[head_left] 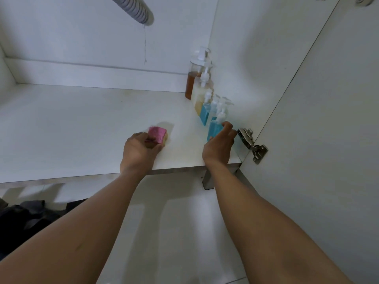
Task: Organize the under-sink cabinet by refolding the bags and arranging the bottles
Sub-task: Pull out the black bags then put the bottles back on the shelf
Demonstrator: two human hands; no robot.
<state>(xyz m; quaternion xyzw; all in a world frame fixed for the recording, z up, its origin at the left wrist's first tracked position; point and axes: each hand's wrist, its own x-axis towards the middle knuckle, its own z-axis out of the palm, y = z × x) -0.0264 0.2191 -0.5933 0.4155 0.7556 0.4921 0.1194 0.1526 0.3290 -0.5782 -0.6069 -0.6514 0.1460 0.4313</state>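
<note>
Bottles (pixel 205 114), six in line: right hand (pixel 218 148) grips nearest bottle (pixel 213 129), left hand (pixel 139 150) grips one sponge (pixel 157 134)

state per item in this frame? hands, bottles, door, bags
left hand: grips the pink sponge on the cabinet floor.
right hand: fingers curled round the nearest blue bottle.
nearest blue bottle: upright, held.
amber bottle: upright at the back, partly full.
cabinet door: open.
dark bags: crumpled heap on the tiled floor, unfolded.
</note>
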